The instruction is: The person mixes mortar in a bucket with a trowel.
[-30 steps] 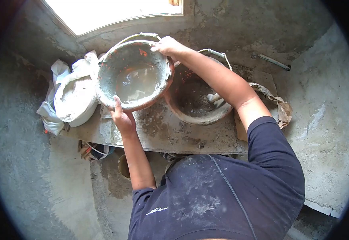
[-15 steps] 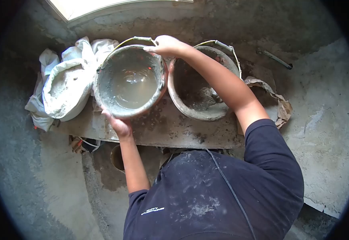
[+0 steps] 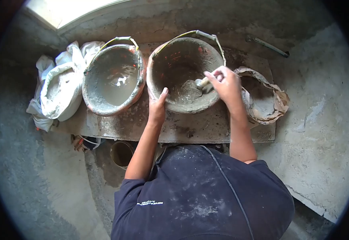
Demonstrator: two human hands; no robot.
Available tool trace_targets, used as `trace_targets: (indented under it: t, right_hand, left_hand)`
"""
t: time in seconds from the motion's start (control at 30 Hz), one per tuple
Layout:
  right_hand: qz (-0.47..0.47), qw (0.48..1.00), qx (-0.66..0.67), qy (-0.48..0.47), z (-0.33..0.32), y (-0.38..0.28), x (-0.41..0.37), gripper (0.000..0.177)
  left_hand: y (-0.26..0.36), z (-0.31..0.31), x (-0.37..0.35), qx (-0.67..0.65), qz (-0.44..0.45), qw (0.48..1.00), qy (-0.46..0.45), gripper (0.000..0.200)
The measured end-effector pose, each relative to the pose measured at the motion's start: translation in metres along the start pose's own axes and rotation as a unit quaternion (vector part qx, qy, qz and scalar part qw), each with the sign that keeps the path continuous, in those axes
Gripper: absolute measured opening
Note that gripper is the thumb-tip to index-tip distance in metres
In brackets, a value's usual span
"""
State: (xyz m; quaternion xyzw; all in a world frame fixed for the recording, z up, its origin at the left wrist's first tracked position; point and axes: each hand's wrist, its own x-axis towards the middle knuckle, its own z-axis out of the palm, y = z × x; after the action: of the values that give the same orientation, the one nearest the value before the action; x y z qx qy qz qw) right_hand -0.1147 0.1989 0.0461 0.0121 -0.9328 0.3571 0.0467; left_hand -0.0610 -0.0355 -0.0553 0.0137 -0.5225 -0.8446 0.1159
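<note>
Two cement-crusted orange buckets stand side by side on a flat board (image 3: pixel 190 130). The left bucket (image 3: pixel 112 80) holds grey watery slurry. The right bucket (image 3: pixel 184 74) holds a lump of grey mortar at its bottom. My left hand (image 3: pixel 157 105) grips the near rim of the right bucket, thumb inside. My right hand (image 3: pixel 224 84) is closed on the pale handle of a trowel (image 3: pixel 202 83) that reaches down into the mortar. The trowel's blade is buried in the mortar.
A white sack of cement powder (image 3: pixel 60 94) lies open left of the buckets. A torn brown paper bag (image 3: pixel 264 98) sits at the board's right end. A metal bar (image 3: pixel 267 45) lies by the back wall. A small can (image 3: pixel 121 153) stands under the board.
The left bucket, held tilted in both hands, now rests on the board. My left hand moved to the right bucket's rim and my right hand took the trowel handle.
</note>
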Motion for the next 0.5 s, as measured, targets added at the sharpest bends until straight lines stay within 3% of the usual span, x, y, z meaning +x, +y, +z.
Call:
trace_targets:
  t: [0.07,0.13,0.2,0.33,0.4,0.5]
  right_hand:
    - [-0.056,0.994,-0.064,0.067,0.011,0.003,0.0,0.042]
    - [-0.031,0.992,-0.07,0.104,-0.002,-0.004,0.001,0.039]
    - [-0.185,0.943,-0.234,0.147,-0.015,-0.001,0.005,0.04]
    - [-0.249,0.9,-0.345,-0.097,-0.035,0.026,-0.002,0.041]
    - [-0.262,0.876,-0.383,-0.129,-0.037,0.044,-0.01,0.039]
    - [-0.288,0.839,-0.397,-0.235,-0.046,0.057,-0.017,0.033]
  left_hand:
    - [0.002,-0.002,-0.003,-0.117,-0.065,0.991,-0.004,0.072]
    - [0.011,0.008,-0.011,-0.121,-0.053,0.991,-0.005,0.067]
    - [0.016,0.021,-0.02,-0.086,-0.008,0.996,-0.017,0.067]
    - [0.008,0.027,-0.037,0.01,-0.024,0.998,-0.049,0.068]
    - [0.006,0.038,-0.034,0.039,0.016,0.997,-0.063,0.067]
    - [0.007,0.049,-0.036,0.026,0.007,0.998,-0.057,0.064]
